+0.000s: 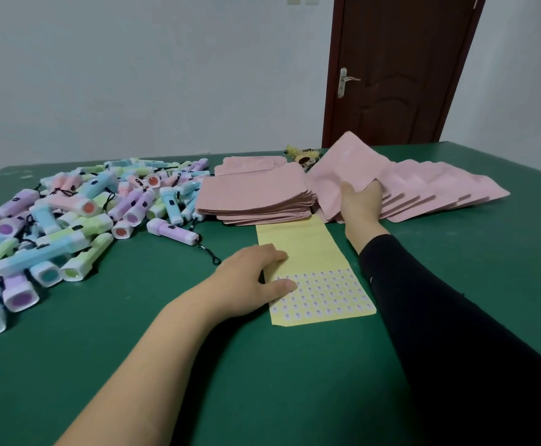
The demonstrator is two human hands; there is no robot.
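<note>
One pink pouch (343, 164) pinched in right grip (361, 201), beyond sticker sheet (298, 249); fanned neighbours (439, 185) may drag along, scatter. Left grip (251, 278) flat, relaxed, pressing sheet edge; slip could skew it.

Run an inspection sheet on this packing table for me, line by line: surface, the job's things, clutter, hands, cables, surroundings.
Surface: green table, flat, with work spread across its far half.
Job's things: yellow sticker sheet, small stickers left only at its near end; one pink pouch lifted off a fanned row of pouches; a neat stack of pouches beside it.
Clutter: heap of pastel flashlights on the left; dried flowers behind the pouches.
Hands: left hand rests on the sticker sheet's left edge; right hand grips the lifted pink pouch.
Cables: nothing seen; only the flashlights' black lanyards.
Surroundings: white wall; dark brown door with a metal handle.
</note>
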